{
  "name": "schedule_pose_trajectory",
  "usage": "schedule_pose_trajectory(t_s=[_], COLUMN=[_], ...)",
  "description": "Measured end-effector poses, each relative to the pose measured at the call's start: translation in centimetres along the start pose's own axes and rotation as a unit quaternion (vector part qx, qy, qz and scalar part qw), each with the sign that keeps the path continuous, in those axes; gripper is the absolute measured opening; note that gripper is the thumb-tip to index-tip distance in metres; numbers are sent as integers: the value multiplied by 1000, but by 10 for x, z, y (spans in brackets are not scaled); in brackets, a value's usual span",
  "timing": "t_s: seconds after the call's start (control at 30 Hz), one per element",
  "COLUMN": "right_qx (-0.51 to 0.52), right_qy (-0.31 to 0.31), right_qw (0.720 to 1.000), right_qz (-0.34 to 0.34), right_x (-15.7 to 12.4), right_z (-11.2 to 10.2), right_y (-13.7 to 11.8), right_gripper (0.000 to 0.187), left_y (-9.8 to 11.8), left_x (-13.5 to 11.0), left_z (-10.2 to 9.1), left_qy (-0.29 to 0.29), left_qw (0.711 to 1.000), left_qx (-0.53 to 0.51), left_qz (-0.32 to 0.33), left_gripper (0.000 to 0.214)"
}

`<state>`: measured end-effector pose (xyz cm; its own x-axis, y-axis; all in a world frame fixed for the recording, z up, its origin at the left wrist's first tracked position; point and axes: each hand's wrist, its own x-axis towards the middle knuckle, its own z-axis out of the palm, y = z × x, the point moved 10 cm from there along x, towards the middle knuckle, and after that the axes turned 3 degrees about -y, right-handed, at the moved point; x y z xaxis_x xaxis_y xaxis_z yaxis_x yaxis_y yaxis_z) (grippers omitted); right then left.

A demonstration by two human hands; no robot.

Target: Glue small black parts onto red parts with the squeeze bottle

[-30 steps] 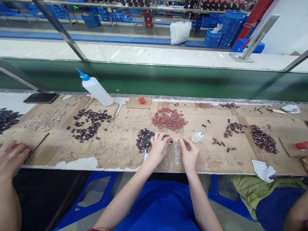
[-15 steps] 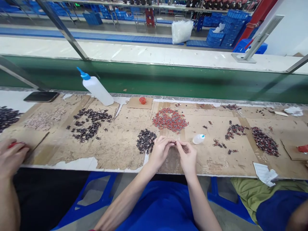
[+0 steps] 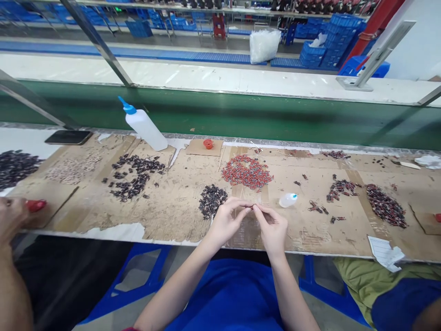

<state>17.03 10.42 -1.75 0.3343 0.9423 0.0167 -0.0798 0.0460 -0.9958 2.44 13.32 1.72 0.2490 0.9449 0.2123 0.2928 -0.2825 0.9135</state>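
Observation:
My left hand (image 3: 228, 219) and my right hand (image 3: 273, 228) meet over the cardboard, thumbs and fingertips pinched together. Between the fingertips is a tiny dark piece (image 3: 251, 208), mostly hidden and too small to name. Left of my hands lies a heap of small black parts (image 3: 212, 201). Just beyond them spreads a pile of small red and black parts (image 3: 247, 173). A small clear dropper bottle with a blue tip (image 3: 288, 199) lies on its side to the right of my right hand.
At the back left leans a large white squeeze bottle (image 3: 147, 130). A red cap (image 3: 208, 144) sits on a cardboard piece. A phone (image 3: 69, 137) lies farther left. A co-worker's hand (image 3: 13, 217) is beside a red object (image 3: 36, 205). More dark red parts (image 3: 385, 205) lie right.
My hands stay pinched together, with a slight shift of the fingers. The co-worker's hand at left has moved left, uncovering more of the red object. The whole view has shifted slightly.

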Motion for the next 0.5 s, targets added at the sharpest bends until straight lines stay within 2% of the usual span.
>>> schedule_pose_trajectory(t_s=[0.17,0.37,0.5], right_qx=[-20,-75,-113], right_qy=[-18,-54,-60], right_qw=[999,992,989], right_qz=[-30,-87,-79], right_x=[1,0,-3], right_z=[1,4,-10], right_y=[-7,-17,-18], right_gripper=[17,12,17], left_y=[-5,-7,-6], left_x=[-1,-2,-3], left_z=[-1,-2,14], left_qy=[11,19,-8], left_qw=[998,996,996], left_qx=[-30,-38,-57], left_qz=[-49,-78,-74], left_gripper=[11,13,11])
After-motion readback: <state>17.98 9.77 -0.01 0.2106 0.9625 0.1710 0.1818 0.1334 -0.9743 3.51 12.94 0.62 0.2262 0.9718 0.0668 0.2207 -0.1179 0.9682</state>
